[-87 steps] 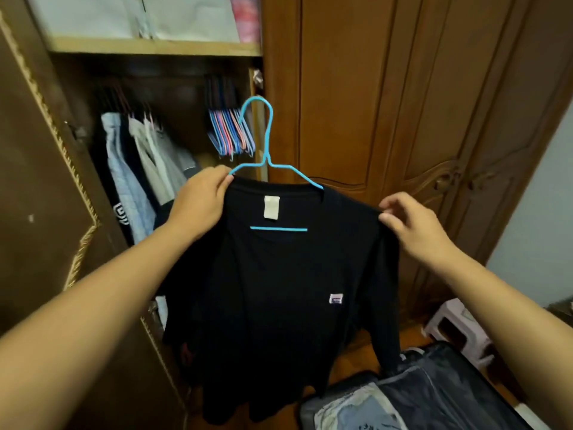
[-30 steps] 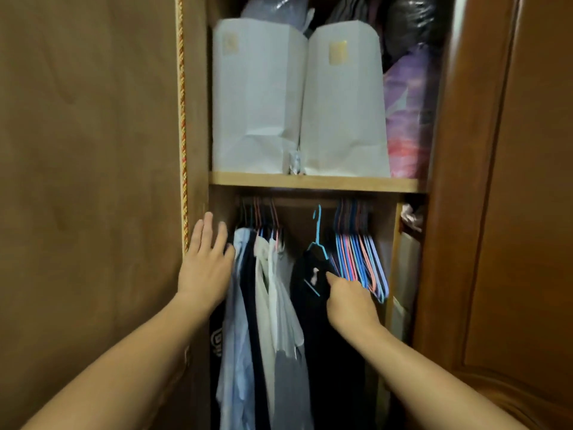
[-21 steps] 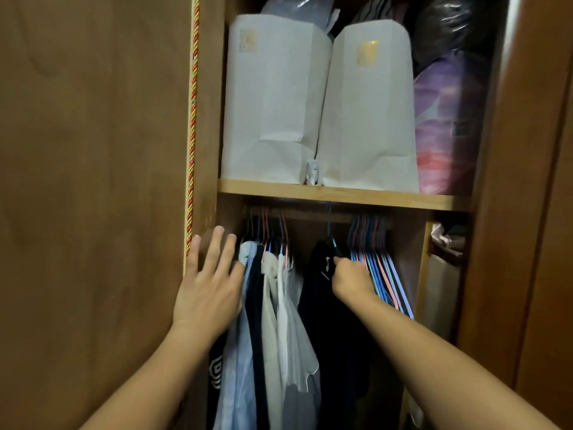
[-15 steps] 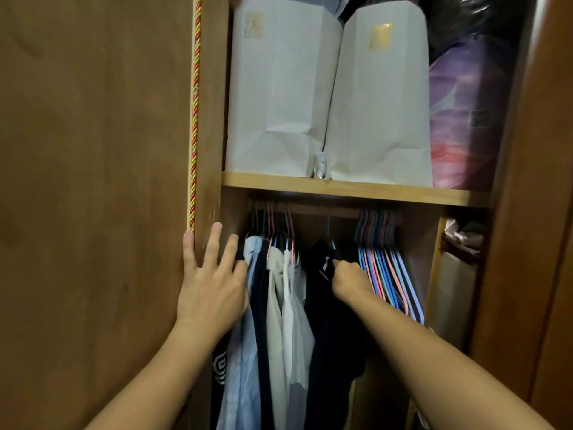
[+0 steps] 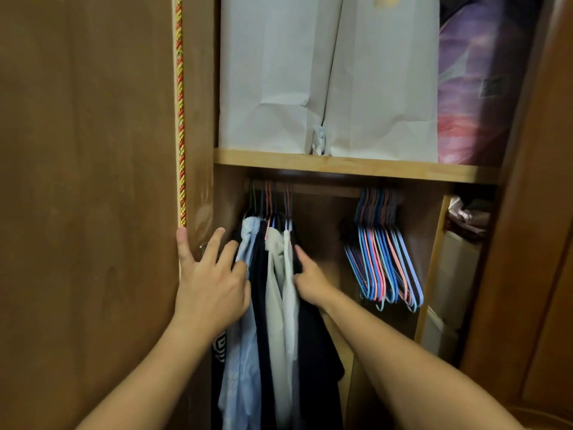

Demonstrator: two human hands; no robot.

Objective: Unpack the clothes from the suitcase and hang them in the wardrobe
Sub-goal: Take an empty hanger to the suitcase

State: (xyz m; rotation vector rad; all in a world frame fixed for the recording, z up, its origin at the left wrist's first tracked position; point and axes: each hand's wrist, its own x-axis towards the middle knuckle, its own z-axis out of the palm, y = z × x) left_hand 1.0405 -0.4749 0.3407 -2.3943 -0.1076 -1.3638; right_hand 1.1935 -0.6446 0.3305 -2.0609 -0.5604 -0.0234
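Between the two hands: hung garments, bunched at the left end of the rail [image 5: 310, 191].
Left hand [image 5: 210, 287]: fingers straight and spread, holding nothing; it rests against the light blue shirt [image 5: 245, 305] on that side of the bunch, with the thumb by the edge of the wardrobe door [image 5: 86, 212].
Right hand [image 5: 311, 282]: forefinger stretched out, pressing the black T-shirt [image 5: 319, 352] leftward against the pale shirts [image 5: 283, 293]; the other fingers are hidden behind it, so whether they pinch any cloth cannot be told.
Task's thing: the black T-shirt hangs on the rail just under the right hand, the outermost piece of the bunch (its hanger hook is lost in shadow).
Right of the right hand: a bare stretch of rail, then a cluster of empty hangers [image 5: 384, 262], blue and pink.
Above both hands: a wooden shelf [image 5: 356, 167] carrying two white paper bags [image 5: 325, 76] and a purple bundle [image 5: 471, 82].
Step in hand: by my reading, closing up the row once a garment is hung.
Next move: likely both hands draw back, one lifts a free hanger from the cluster, and the person turns to the suitcase (out of view) for the next piece.
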